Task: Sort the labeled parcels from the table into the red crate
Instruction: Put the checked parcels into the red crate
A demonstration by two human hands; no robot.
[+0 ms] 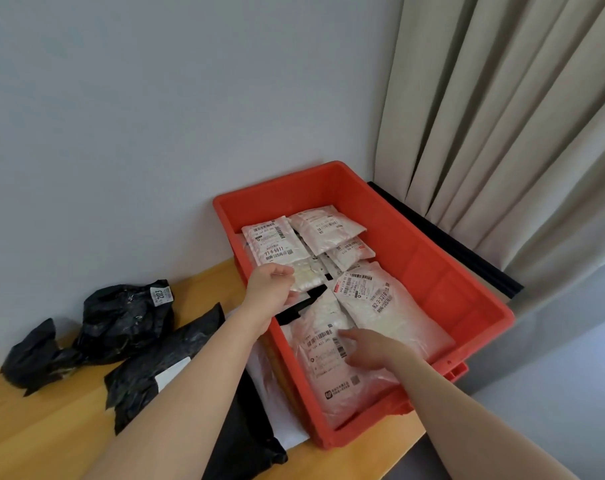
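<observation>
Crate [443,282], red plastic, sits at the bench's [34,424] right end against the wall; bare floor shows along its right side. White crinkly labeled parcels [374,306] fill the rest. Black glossy bags [128,320] lie left on the wood. My left hand [271,292] pinches a white parcel's [277,247] near edge over the rim. My right hand [374,348], fingers loose and apart, rests on the near parcel [332,368].

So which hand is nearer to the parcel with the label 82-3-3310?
Right. The right hand lies just below that parcel, in the red crate; the left hand is farther left.
</observation>
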